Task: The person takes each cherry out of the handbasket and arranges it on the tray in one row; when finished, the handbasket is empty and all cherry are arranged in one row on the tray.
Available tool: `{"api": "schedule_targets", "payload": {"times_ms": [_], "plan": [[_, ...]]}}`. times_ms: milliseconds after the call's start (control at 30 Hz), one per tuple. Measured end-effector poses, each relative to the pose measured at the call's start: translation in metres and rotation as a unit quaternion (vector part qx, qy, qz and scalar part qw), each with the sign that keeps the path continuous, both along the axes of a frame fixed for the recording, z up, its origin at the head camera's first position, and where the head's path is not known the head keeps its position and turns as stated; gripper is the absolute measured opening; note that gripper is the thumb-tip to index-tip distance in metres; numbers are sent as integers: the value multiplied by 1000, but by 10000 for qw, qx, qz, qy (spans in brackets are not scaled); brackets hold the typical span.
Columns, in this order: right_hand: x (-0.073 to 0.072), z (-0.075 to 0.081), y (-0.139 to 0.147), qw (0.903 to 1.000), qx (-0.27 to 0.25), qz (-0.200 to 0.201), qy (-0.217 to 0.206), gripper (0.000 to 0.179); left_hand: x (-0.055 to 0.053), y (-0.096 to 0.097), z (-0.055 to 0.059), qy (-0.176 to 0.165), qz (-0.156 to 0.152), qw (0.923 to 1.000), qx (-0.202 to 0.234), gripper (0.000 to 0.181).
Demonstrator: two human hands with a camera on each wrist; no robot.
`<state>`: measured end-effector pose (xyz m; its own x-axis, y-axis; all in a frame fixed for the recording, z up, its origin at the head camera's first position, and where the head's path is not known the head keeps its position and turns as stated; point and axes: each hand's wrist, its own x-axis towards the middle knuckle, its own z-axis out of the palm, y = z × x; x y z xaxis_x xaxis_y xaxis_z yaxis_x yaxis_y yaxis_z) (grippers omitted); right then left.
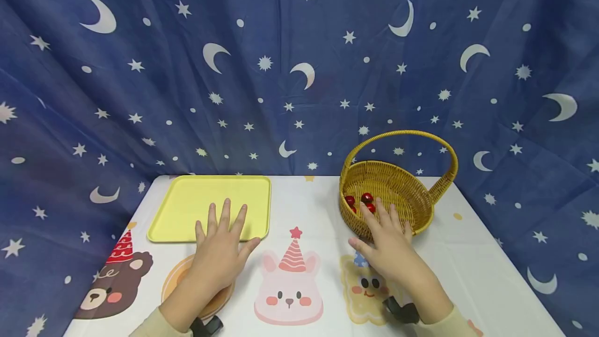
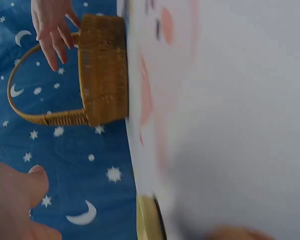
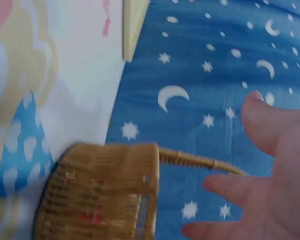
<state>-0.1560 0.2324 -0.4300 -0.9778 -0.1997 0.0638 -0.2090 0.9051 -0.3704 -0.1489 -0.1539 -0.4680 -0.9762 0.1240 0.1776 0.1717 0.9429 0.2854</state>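
The left hand near the tray and right hand near the basket are spread, empty. The basket, on the bench, looks light, springy; its arched handle seems the surest hold.

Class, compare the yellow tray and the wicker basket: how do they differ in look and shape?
The tray is pale yellow and smooth; the basket is golden brown and woven. The tray is shallow and roughly rectangular, the basket deeper and rounded. The basket has a tall arched handle; the tray shows none. Both rest on the white tablecloth.
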Motion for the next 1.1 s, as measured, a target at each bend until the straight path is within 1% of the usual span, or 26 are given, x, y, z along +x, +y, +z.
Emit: {"api": "schedule_targets", "payload": {"times_ms": [100,167,233,333,400,433,533,600,633,667,733,800,833,900,967,1000,1067,1100], "plan": [[-2,8,13,9988,-470,-95,119,84,-4,13,5,54,-251,9989,392,78],[-4,12,25,9962,-782,-259,278,79,-7,24,10,135,-472,9961,737,73],[-8,15,38,9907,-1157,-491,515,72,-12,38,15,283,-761,9901,1142,67],[-15,15,56,9779,-1685,-939,809,64,-20,60,21,396,-1180,9771,1727,57],[-21,13,67,9659,-2059,-1306,873,59,-27,74,24,392,-1434,9678,2032,52],[-23,11,72,9591,-2205,-1557,853,57,-31,81,25,352,-1555,9629,2175,50],[-32,6,87,9374,-2551,-2266,699,53,-46,102,29,142,-1844,9489,2558,48],[-38,2,98,9228,-2721,-2682,501,52,-58,115,32,-66,-1956,9381,2858,48],[-41,0,103,9155,-2811,-2855,372,52,-64,122,33,-175,-2011,9313,3033,49],[-43,-3,108,9092,-2915,-2966,218,53,-69,128,34,-293,-2018,9259,3179,49],[-47,-9,116,8919,-3287,-3106,-83,54,-77,142,36,-486,-2073,9148,3431,49],[-50,-15,124,8701,-3776,-3143,-401,56,-85,159,38,-667,-2211,9072,3516,47],[-51,-19,127,8596,-4012,-3117,-551,57,-88,167,40,-734,-2300,9052,3496,46],[-53,-25,133,8381,-4468,-3022,-811,57,-92,186,42,-880,-2469,9055,3338,44],[-56,-29,140,8241,-4752,-2882,-1098,53,-97,204,44,-1007,-2625,9084,3096,43],[-57,-30,143,8198,-4858,-2788,-1188,51,-99,212,45,-1051,-2681,9101,2979,43],[-58,-32,146,8137,-5021,-2607,-1333,46,-103,225,46,-1183,-2779,9113,2799,43],[-59,-32,147,8132,-5057,-2524,-1387,44,-105,231,46,-1240,-2818,9116,2725,43]]}}
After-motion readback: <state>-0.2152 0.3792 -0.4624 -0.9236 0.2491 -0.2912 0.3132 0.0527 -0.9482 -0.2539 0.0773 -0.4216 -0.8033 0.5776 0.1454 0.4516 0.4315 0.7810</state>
